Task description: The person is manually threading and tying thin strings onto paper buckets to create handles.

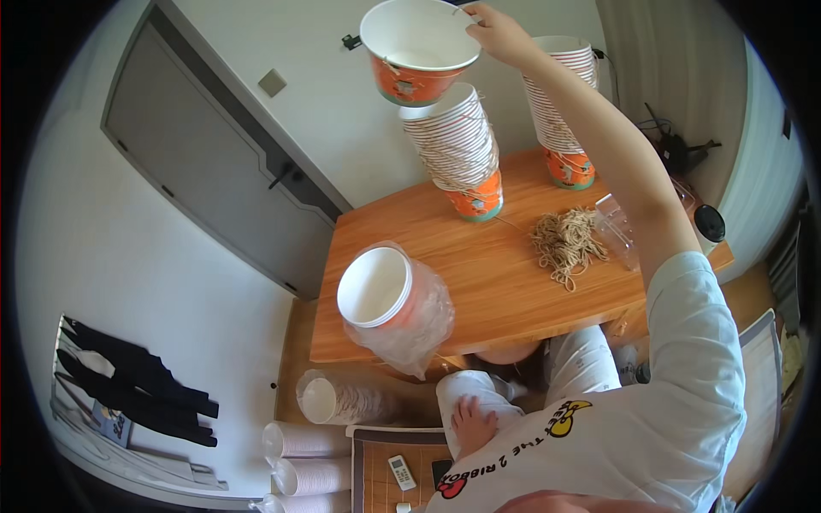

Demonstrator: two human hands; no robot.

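High over the table, my right hand (499, 34) is closed on the rim of an orange paper bucket (409, 83) with a white inside, where a bit of cord also shows. Just below that bucket stands a tall stack of nested paper buckets (453, 141), with cord along its side; whether the two touch I cannot tell. On my left thigh rests my left hand (473, 425), fingers spread, holding nothing. Nearer me on the table, a few white-lined buckets (376, 286) sit tilted in a clear plastic bag (419, 329).
Another bucket stack (564, 111) stands at the table's back right. A heap of beige cords (566, 244) lies on the wooden table (487, 274), beside a clear plastic box (617, 229) and a black-lidded cup (709, 224). Bagged bucket stacks (312, 440) lie low at left, near a remote control (401, 472).
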